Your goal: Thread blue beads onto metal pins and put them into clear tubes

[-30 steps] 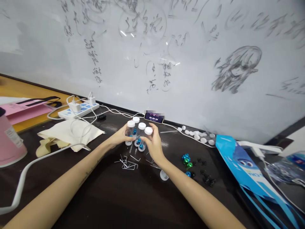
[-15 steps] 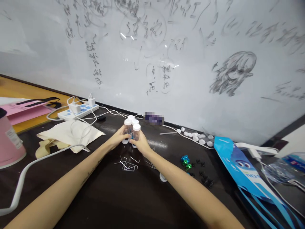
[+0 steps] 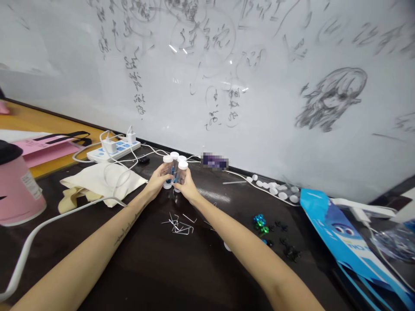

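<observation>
1. Can pass low over the near table (image 3: 175,274) between the forearms (image 3: 94,255).
2. Meets bent metal rods (image 3: 180,228) in front of the bottles (image 3: 175,167).
3. Stops at the whiteboard (image 3: 181,121) behind them.
4. Is blocked at right by small parts (image 3: 260,223) and a blue packet (image 3: 327,229).

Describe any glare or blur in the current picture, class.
Head view: short white glare streaks on the whiteboard; head view: a pale patch, perhaps reflection, on the table near the right hand; head view: square blocks cover a small object at the whiteboard's edge; head view: blue contents of the bottles too soft to identify.
</observation>
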